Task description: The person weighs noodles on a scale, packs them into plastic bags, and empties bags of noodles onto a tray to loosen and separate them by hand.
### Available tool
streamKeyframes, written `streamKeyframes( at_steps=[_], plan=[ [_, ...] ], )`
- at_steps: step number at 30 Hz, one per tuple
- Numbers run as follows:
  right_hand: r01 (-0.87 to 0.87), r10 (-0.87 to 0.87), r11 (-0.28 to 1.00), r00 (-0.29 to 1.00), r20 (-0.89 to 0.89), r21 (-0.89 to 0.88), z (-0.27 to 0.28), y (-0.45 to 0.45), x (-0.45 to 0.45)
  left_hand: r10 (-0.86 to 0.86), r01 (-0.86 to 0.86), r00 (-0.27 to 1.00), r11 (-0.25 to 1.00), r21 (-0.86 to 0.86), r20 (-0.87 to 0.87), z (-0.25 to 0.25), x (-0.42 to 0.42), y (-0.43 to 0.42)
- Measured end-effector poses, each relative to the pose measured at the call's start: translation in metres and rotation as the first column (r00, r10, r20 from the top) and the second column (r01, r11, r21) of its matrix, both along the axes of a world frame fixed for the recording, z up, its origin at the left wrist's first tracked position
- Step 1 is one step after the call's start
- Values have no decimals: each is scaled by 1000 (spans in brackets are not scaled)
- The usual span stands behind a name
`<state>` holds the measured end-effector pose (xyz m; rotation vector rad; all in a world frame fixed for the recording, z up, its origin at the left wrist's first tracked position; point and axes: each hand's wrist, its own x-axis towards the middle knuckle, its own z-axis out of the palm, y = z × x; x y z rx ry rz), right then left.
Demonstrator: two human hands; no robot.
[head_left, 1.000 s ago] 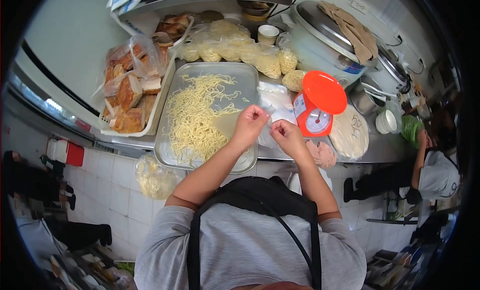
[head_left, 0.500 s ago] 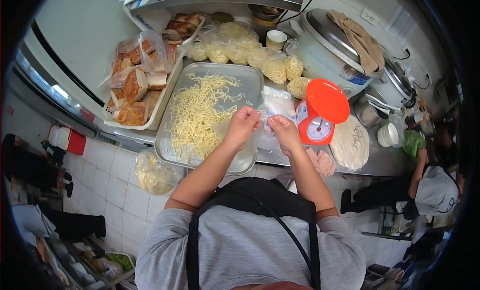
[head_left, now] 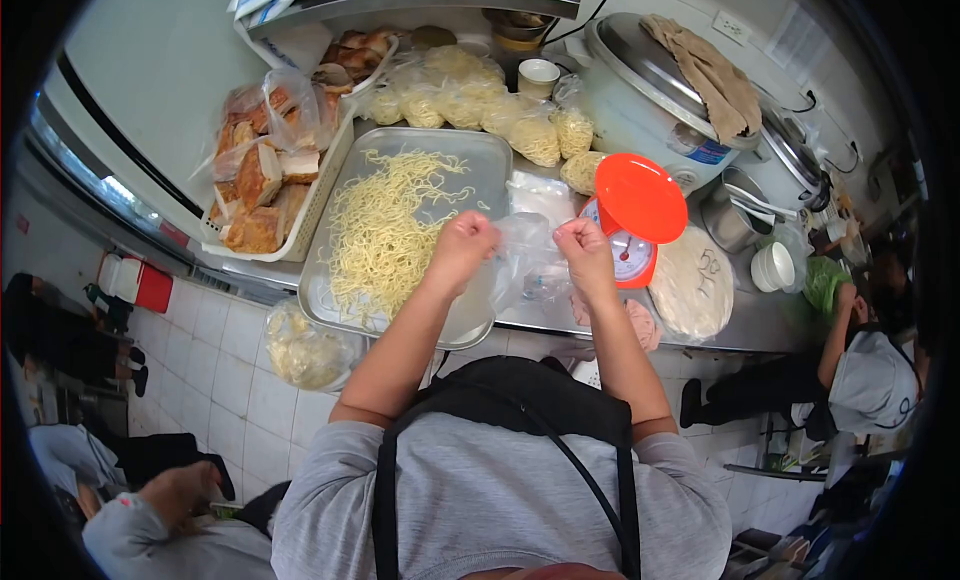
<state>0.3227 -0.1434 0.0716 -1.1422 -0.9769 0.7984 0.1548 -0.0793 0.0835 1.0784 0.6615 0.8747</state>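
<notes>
A clear plastic bag [head_left: 522, 242] is stretched between my two hands above the counter. My left hand [head_left: 466, 250] pinches one side of it, over the right edge of the metal tray [head_left: 487, 185]. On the other side, the fingers of my right hand [head_left: 586, 252] are pinched on the bag, just in front of the orange scale [head_left: 641, 202]. Loose yellow noodles [head_left: 385, 245] cover much of the tray's left and middle. Behind the held bag lies a stack of flat clear bags [head_left: 540, 196].
Bagged noodles [head_left: 455, 85] line the back. A basket [head_left: 318, 205] of roasted meat stands left, and a large cooker [head_left: 640, 100] back right. A wrapped white round pack [head_left: 692, 285] lies right of the scale. Co-workers are at right and lower left [head_left: 180, 525].
My hands have moved apart, and the bag between them is spread wider. Another person has come into view at the lower left. The view has shifted slightly.
</notes>
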Motion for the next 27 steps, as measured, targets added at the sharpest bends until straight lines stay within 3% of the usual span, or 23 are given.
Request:
streamKeyframes(
  at_steps=[2, 3, 5, 6, 8, 9, 11, 12, 14, 15, 16, 17, 18, 19, 20, 23, 25, 27],
  plan=[
    [121, -104, 992, 916, 388, -22, 2, -4, 1, 20, 75, 952, 952, -297, 304, 19, -2, -4],
    [182, -142, 983, 814, 564, -15, 3, -6, 2, -71, 186, 925, 941, -282, 374, 21, -2, -5],
    [320, -286, 946, 729, 622, 59, 6, -3, 7, -238, 395, 830, 889, -230, 505, 22, -3, -7],
    [379, -349, 920, 677, 647, 100, 8, -2, 11, -289, 333, 904, 938, -94, 314, 20, 0, -10],
    [333, -314, 941, 780, 541, 65, 16, -6, 23, -245, 262, 964, 943, 207, -106, 16, 6, -16],
    [301, -287, 952, 828, 482, 50, 22, -5, 25, -56, 155, 956, 930, 333, -289, 16, 7, -19],
    [185, -245, 969, 696, 675, 161, 42, -28, 18, 377, 19, 761, 800, 599, -528, 20, 9, -22],
    [116, -236, 971, 610, 757, 209, 47, -36, 14, 395, -9, 798, 763, 646, -456, 18, 12, -23],
    [-8, 76, 996, 662, 745, -94, 42, -36, -2, 408, -61, 857, 686, 725, -314, 10, 21, -27],
    [-69, 230, 966, 675, 701, -251, 38, -37, -9, 425, -37, 874, 544, 838, -237, 10, 26, -33],
    [-334, 430, 876, 868, 249, -348, 28, -30, -5, 424, -18, 892, 383, 923, -159, 13, 31, -39],
    [-590, 529, 751, 806, -264, -296, 13, -16, 6, 408, -6, 910, 204, 979, -80, 14, 33, -43],
    [-771, 503, 627, 512, -696, -115, 7, -4, 12, 417, 28, 899, 246, 969, -132, 13, 32, -46],
    [-574, 300, 802, 628, -718, -167, 25, -2, -16, 422, 61, 887, 288, 956, -184, 11, 30, -50],
    [-547, 290, 821, 643, -709, -161, 22, 3, -23, 423, 96, 874, 330, 939, -238, 10, 27, -51],
    [-425, 206, 894, 667, -717, -139, 13, 18, -44, 454, 73, 869, 280, 957, -198, 17, 14, -47],
    [-288, 85, 948, 634, -769, -132, 18, 24, -63, 529, 20, 809, 415, 910, -259, 26, 4, -46],
    [-282, 203, 959, 636, -745, 21, 8, 30, -75, 549, -25, 767, 542, 840, -332, 29, -7, -42]
  ],
)
